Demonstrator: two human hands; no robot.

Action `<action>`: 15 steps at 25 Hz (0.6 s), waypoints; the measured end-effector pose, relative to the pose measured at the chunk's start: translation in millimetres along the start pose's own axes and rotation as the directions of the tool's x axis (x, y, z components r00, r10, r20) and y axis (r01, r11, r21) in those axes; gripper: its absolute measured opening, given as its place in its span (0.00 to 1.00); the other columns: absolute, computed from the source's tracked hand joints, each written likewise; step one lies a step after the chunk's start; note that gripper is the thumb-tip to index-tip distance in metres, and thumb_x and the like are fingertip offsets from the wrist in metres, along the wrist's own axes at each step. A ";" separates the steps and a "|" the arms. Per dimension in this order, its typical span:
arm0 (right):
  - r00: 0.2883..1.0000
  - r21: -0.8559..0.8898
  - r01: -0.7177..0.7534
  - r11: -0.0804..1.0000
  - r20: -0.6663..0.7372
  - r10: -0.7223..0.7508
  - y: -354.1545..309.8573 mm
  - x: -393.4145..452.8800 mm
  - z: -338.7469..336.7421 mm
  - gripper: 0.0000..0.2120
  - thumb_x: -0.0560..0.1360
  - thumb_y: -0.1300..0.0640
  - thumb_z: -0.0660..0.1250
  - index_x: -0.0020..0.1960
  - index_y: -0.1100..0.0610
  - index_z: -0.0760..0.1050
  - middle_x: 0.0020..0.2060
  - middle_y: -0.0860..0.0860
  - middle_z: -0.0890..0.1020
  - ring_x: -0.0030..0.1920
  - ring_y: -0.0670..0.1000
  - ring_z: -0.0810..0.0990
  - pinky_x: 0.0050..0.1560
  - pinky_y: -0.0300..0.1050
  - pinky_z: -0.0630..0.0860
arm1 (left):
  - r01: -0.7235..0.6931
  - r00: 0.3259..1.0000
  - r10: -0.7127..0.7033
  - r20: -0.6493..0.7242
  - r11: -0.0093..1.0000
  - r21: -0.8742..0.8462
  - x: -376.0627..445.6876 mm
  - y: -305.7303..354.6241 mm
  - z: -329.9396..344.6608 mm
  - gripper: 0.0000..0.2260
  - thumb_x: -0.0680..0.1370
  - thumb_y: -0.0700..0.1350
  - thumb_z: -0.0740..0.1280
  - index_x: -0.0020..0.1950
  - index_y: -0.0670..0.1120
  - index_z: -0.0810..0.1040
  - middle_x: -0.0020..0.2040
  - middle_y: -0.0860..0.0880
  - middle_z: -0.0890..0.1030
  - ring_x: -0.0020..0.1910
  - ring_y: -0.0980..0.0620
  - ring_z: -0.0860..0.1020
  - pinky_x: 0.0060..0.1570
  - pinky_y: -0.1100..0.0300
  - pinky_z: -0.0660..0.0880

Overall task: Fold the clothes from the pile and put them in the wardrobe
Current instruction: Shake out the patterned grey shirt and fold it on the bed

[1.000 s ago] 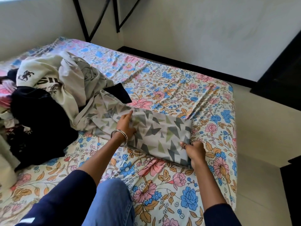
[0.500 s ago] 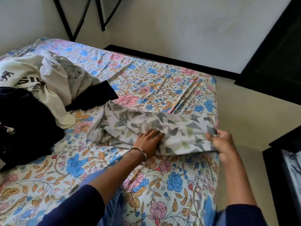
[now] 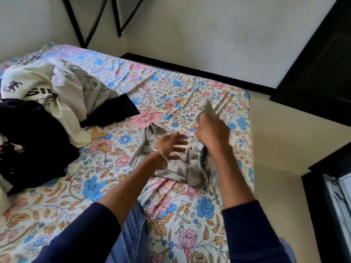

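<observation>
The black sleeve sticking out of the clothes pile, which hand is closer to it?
Left. The left hand lies flat on the patterned garment, just right of the black sleeve. The right hand grips the garment's raised edge farther right.

pile: my heap of white and black clothes (image 3: 43, 111) lies left on the floral-sheeted bed (image 3: 171, 215).
garment: the grey triangle-print cloth (image 3: 176, 168) lies right of it, near the bed's edge.

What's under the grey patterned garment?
The floral bedsheet shows all round the grey patterned garment; the left hand lies on top. Anything beneath is covered.
</observation>
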State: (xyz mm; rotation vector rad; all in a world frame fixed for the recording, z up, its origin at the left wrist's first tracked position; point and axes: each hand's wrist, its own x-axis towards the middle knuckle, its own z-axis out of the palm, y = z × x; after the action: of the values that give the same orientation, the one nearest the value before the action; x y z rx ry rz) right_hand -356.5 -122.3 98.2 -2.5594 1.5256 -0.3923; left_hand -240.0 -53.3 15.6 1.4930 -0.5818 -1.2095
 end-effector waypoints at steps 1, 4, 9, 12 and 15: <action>0.997 0.037 0.078 0.996 0.005 -0.078 -25.7 -0.4 8.6 0.12 0.78 0.62 0.65 0.60 0.62 0.74 0.55 0.57 0.78 0.45 0.52 0.80 0.36 0.40 0.73 | 0.096 0.995 -0.102 -0.022 0.977 -0.192 3.8 7.5 -21.7 0.25 0.80 0.62 0.54 0.55 0.44 0.80 0.49 0.43 0.84 0.43 0.46 0.81 0.37 0.55 0.78; 0.935 0.426 0.096 0.900 0.272 -0.228 -72.3 -6.0 48.9 0.09 0.79 0.59 0.63 0.57 0.59 0.77 0.48 0.56 0.82 0.41 0.54 0.81 0.41 0.52 0.81 | 0.219 0.965 -0.255 -0.062 0.913 -0.343 19.5 8.7 -79.5 0.33 0.74 0.70 0.57 0.56 0.42 0.79 0.46 0.42 0.80 0.45 0.43 0.79 0.43 0.51 0.75; 0.987 0.503 -0.141 0.852 0.141 0.080 -16.3 -28.0 93.2 0.08 0.81 0.56 0.62 0.56 0.55 0.77 0.46 0.50 0.82 0.39 0.46 0.79 0.37 0.40 0.77 | 0.096 0.957 -0.090 -0.274 0.995 0.006 17.1 -14.9 -79.5 0.20 0.73 0.33 0.71 0.63 0.43 0.76 0.53 0.46 0.80 0.39 0.49 0.80 0.33 0.59 0.79; 0.972 0.436 -0.215 0.874 0.012 0.233 25.0 -37.5 110.2 0.15 0.79 0.47 0.63 0.62 0.53 0.76 0.59 0.54 0.80 0.61 0.56 0.75 0.58 0.57 0.75 | -0.111 0.947 0.089 -0.309 0.992 -0.053 14.8 -7.0 -80.7 0.21 0.73 0.28 0.67 0.61 0.47 0.77 0.53 0.49 0.81 0.44 0.51 0.79 0.41 0.58 0.79; 0.961 0.265 -0.091 0.960 0.275 0.015 25.3 -45.8 125.4 0.33 0.78 0.37 0.58 0.79 0.45 0.54 0.79 0.51 0.52 0.77 0.58 0.51 0.72 0.67 0.57 | -0.069 0.931 0.084 -0.356 0.996 0.057 18.7 -14.6 -105.0 0.24 0.74 0.28 0.66 0.63 0.52 0.75 0.54 0.47 0.81 0.48 0.48 0.80 0.47 0.53 0.80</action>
State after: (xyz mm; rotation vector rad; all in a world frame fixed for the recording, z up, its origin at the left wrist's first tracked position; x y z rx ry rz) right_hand -362.2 -96.3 -35.1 -2.2454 1.3350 -0.2181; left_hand -142.2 -20.2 -14.7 1.6627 -0.4153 -0.8390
